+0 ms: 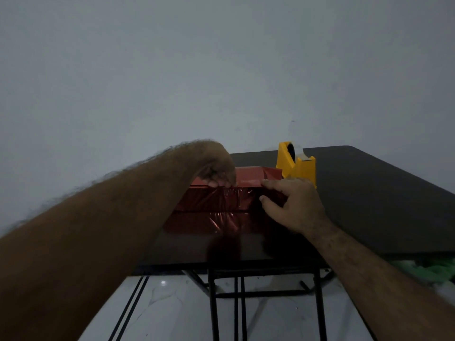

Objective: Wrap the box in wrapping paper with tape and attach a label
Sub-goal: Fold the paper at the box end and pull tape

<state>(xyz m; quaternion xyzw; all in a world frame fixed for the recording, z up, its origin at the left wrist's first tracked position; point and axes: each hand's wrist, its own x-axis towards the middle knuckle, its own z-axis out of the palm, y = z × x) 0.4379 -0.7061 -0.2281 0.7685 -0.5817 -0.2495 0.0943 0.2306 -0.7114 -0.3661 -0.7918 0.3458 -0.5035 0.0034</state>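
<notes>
Box: box in shiny red foil wrapping paper (216, 207) lies on the dark surface (369, 205), just before the yellow plastic tape dispenser (296, 166)
Left hand (218, 168): fingers curled, pinching paper at the top edge
Right hand (293, 205): fingers flat, pressing the fold
Risk: slippery foil may spring open if either eases; seam would gape

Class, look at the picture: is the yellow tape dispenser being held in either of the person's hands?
No: the yellow tape dispenser stands alone on the table behind the red-wrapped box, on which both hands rest.
</notes>
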